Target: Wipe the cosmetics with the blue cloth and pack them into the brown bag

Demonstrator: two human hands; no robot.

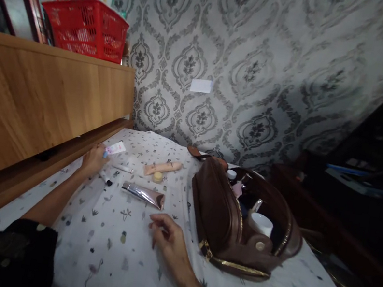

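At the far left of the cloth, my left hand (93, 160) has its fingers closed on the blue end of a small white tube with pink print (116, 148). My right hand (171, 247) hovers low over the cloth, fingers apart and slightly bent, holding nothing. Just beyond it lies a shiny metallic tube (143, 195). Farther back are a peach tube (164, 168) and a small round yellowish pot (157, 177). A thin white stick (124, 168) and a small black-tipped item (108, 181) lie beside my left hand.
A brown zip bag (215, 211) stands unzipped on the right, with a white jar (261, 223) and other items inside. Along the left runs a wooden cabinet (51, 105) carrying a red basket (89, 28). Patterned wallpaper (190, 65) closes off the back.
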